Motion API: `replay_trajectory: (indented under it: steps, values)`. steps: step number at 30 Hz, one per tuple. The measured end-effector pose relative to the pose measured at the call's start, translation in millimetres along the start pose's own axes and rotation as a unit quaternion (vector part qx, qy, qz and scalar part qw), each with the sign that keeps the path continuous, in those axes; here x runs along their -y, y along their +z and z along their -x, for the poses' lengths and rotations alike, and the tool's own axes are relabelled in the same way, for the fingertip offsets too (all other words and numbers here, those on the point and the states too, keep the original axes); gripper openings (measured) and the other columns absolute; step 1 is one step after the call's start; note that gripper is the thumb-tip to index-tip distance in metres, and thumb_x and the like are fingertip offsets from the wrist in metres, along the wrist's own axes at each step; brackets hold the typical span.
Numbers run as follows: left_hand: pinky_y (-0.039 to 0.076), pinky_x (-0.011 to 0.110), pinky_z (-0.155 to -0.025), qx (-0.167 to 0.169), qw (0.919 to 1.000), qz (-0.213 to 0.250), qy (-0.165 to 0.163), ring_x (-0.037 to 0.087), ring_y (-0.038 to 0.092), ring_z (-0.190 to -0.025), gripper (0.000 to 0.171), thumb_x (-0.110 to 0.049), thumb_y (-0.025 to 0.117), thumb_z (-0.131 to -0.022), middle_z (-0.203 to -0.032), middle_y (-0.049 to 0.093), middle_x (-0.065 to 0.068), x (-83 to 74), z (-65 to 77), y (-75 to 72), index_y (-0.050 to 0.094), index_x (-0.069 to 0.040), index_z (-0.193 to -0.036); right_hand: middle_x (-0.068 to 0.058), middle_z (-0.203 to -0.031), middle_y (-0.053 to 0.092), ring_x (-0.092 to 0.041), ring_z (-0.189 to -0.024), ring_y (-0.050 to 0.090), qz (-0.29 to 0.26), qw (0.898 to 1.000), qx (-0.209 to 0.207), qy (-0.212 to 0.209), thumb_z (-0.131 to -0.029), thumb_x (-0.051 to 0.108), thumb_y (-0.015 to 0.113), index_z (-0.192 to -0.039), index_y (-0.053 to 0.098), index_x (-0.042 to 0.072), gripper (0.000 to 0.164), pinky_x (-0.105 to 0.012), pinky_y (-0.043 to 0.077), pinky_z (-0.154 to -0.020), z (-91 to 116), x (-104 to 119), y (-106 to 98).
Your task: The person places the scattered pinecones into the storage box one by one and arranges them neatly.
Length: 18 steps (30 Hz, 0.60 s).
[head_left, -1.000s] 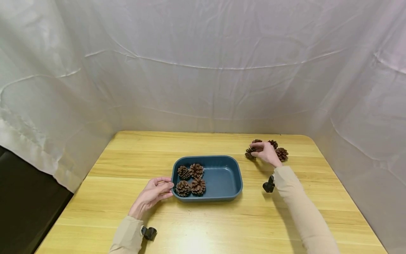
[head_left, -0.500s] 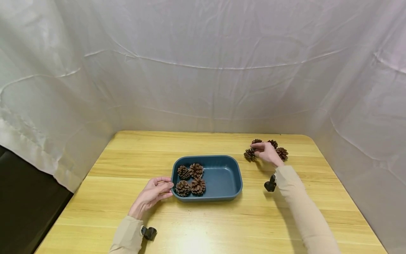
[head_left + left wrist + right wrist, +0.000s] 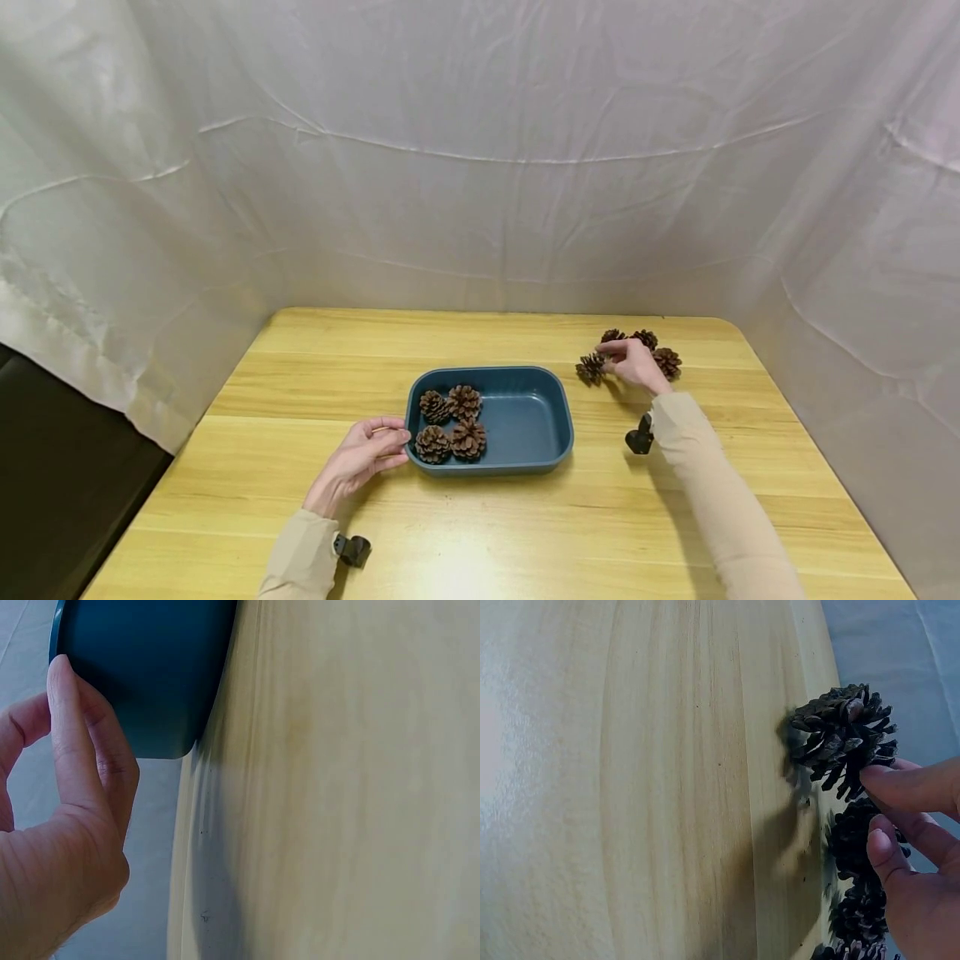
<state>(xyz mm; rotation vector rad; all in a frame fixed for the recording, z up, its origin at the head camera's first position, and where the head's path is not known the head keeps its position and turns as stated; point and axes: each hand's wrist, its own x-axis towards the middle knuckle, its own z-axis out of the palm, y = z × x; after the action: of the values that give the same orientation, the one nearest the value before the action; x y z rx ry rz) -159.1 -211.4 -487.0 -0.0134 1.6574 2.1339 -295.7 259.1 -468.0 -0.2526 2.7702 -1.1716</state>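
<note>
My left hand [image 3: 362,454] holds the left end of a dark blue rectangular dish [image 3: 525,468], thumb at the rim and fingers against the outer wall. Several brown pine cones [image 3: 468,439] sit in the dish's left half. At the back right, my right hand [image 3: 632,364] has its fingertips on the edge of another pine cone [image 3: 591,368], which looks tilted. The right wrist view shows a fingertip overlapping the scales of that pine cone [image 3: 844,735]; whether it is off the table is unclear.
Beside and behind the right hand lie more pine cones, among them one on the right [image 3: 667,363] and one at the back [image 3: 645,338]. The wooden table [image 3: 480,533] ends at a pale curtain [image 3: 495,208]. A black object [image 3: 60,483] stands at the far left.
The pine cone at my right fingertips has shifted slightly left and toward me, and more of it shows. The right hand has moved slightly right. Left hand and dish stay put.
</note>
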Motion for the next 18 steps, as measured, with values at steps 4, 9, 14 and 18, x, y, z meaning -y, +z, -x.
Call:
replay_trajectory:
  steps: [4,9,14,18]
  values:
    - [0.063,0.02,-0.076,0.001,1.0,0.0,0.0,0.007,0.067,-0.076,0.018,0.002,0.057,-0.098,-0.091,0.066,-0.003,-0.8,0.7,0.5,0.052,0.0,-0.114,-0.03,-0.123,0.063,-0.029,-0.097,0.062,0.006,1.0,0.01,-0.003,-0.091,0.0,0.068,-0.133,0.059,-0.006,0.044,-0.025,0.052,-0.075,-1.0,-0.9,1.0]
    - [0.063,0.02,-0.075,0.005,1.0,0.0,0.003,0.007,0.066,-0.076,0.016,0.001,0.057,-0.098,-0.091,0.066,-0.003,-0.8,1.5,0.0,0.052,-0.001,-0.113,-0.031,-0.123,0.064,-0.023,-0.09,0.061,0.005,1.0,0.021,-0.002,-0.091,0.002,0.068,-0.131,0.06,-0.007,0.041,-0.024,0.05,-0.07,-0.6,-1.8,1.3]
    - [0.063,0.02,-0.075,0.0,1.0,0.0,0.0,0.006,0.066,-0.076,0.016,0.002,0.056,-0.098,-0.091,0.066,-0.003,-0.1,0.5,-0.7,0.052,-0.001,-0.113,-0.027,-0.111,0.066,-0.02,-0.084,0.058,0.004,1.0,0.024,0.001,-0.091,0.002,0.068,-0.129,0.061,-0.007,0.04,-0.024,0.048,-0.064,0.2,-2.2,1.3]
    - [0.063,0.02,-0.075,-0.004,1.0,-0.001,-0.002,0.007,0.067,-0.076,0.019,0.002,0.057,-0.098,-0.091,0.066,-0.003,0.3,0.0,-0.4,0.051,0.002,-0.116,-0.029,-0.117,0.066,-0.031,-0.096,0.064,0.008,1.0,0.023,-0.005,-0.091,0.003,0.069,-0.127,0.062,-0.007,0.039,-0.031,0.056,-0.076,1.3,-3.4,1.8]
